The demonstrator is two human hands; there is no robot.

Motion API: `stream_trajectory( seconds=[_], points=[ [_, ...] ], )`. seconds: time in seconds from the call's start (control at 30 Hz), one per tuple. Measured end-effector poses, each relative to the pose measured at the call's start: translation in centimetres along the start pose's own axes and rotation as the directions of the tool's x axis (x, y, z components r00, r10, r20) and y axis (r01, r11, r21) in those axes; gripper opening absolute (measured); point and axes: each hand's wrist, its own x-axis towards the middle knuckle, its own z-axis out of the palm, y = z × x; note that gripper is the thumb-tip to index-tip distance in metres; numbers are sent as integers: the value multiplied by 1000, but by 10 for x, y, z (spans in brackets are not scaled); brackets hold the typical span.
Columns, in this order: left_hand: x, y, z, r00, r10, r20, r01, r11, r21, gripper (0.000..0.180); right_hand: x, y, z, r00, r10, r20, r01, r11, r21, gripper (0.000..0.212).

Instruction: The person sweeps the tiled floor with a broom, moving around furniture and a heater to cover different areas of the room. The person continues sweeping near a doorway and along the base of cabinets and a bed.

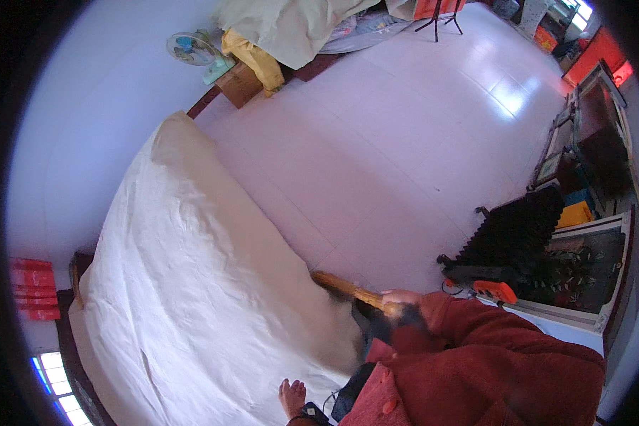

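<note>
A large bed-like piece of furniture lies under a cream cloth sheet [192, 270], wrinkled along its left side. My right hand [402, 297], at the end of a dark red sleeve, is closed round a yellow-brown wooden stick [351, 287]. The stick's far end reaches to the sheet's right edge; whether it touches the cloth I cannot tell. Dark, blurred shapes below it hide part of that edge. My left hand [291, 397], with a dark band at the wrist, is over the sheet's near part. Its fingers are apart and hold nothing.
A black oil-filled radiator [508, 234] stands on the tiled floor [376, 156] to the right, before a glass-fronted cabinet [589, 270]. At the far left are a fan [192, 50], a brown box [239, 84] and another cloth-covered pile [291, 28]. A dark-legged stand [437, 25] is further back.
</note>
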Motion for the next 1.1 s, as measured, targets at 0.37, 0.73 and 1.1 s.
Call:
stream_trajectory(
  seconds=[0.37, 0.73, 1.1],
  points=[
    [28, 42, 59, 997, -49, -54, 45, 995, -87, 37, 32, -59, -162, 694, 641, -328, -283, 661, 695, 27],
    [25, 101, 214, 989, 72, -132, -82, 994, -73, 29, 82, -118, -202, 573, 813, -101, -511, 451, 732, 33],
    [52, 156, 293, 983, 119, -137, -126, 991, -41, 27, 117, -92, -280, 597, 802, -14, -691, 524, 498, 33]
  ],
)
